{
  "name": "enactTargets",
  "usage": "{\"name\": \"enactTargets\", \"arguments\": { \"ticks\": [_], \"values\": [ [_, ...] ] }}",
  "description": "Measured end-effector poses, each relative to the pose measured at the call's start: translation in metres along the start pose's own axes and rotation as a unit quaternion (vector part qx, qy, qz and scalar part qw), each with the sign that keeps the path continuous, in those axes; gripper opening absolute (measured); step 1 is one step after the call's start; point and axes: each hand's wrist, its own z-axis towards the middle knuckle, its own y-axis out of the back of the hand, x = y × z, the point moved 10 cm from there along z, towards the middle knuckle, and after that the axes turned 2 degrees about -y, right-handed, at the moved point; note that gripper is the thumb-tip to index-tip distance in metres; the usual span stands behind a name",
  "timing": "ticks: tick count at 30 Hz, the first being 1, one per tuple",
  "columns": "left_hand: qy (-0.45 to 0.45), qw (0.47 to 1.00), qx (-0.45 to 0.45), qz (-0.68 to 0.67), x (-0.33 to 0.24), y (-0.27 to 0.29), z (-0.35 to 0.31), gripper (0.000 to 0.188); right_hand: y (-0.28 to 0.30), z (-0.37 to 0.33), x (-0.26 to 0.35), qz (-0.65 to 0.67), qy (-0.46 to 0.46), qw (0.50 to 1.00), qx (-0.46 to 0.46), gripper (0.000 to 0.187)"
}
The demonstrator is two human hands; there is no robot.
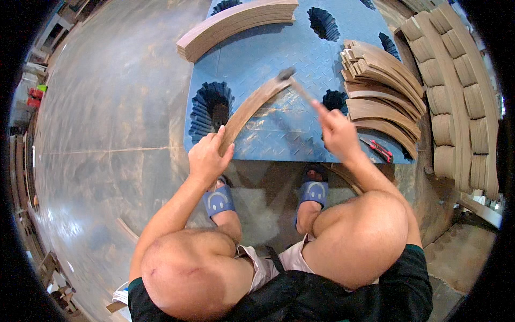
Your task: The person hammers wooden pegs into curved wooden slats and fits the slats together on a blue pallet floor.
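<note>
My right hand (pixel 340 134) is wrapped round the handle of a hammer (pixel 304 94), blurred a little by motion. The hammer's dark head is over or against the far tip of a curved wooden strip (pixel 252 110); I cannot tell whether they touch. This strip lies on a blue plastic platform (pixel 257 59) with a raised tread pattern. At its near end my left hand (pixel 208 156) grips the strip, thumb on one side and fingers on the other. To the right of my right hand, a red and black utility knife (pixel 381 151) rests near the platform's front edge.
A neat stack of curved wooden pieces (pixel 236 26) sits at the platform's far left. Looser curved strips (pixel 381 110) are piled along its right side. Dark ribbed holes (pixel 211 111) open in the platform. Rows of stacked curved pieces (pixel 448 96) stand farther right. Slippered feet are below the front edge.
</note>
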Motion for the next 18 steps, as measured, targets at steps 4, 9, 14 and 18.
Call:
{"name": "enactTargets", "arguments": {
  "ticks": [4,9,14,18],
  "values": [
    [-0.008,1.0,-0.012,-0.001,-0.001,0.004,0.001,0.059,-0.05,-0.019,0.076,-0.063,0.112,0.984,0.122,0.067],
    [-0.013,1.0,-0.01,-0.011,-0.011,-0.002,0.007,0.059,-0.036,-0.021,0.036,-0.117,0.029,0.989,0.088,0.069],
    [0.004,1.0,0.01,-0.011,0.002,-0.004,0.008,0.061,0.024,-0.004,-0.045,0.009,-0.07,0.994,-0.085,0.055],
    [0.023,0.999,0.044,-0.007,0.005,-0.007,0.004,0.063,-0.019,-0.012,-0.065,0.367,-0.247,0.894,0.075,0.053]
  ]
}}
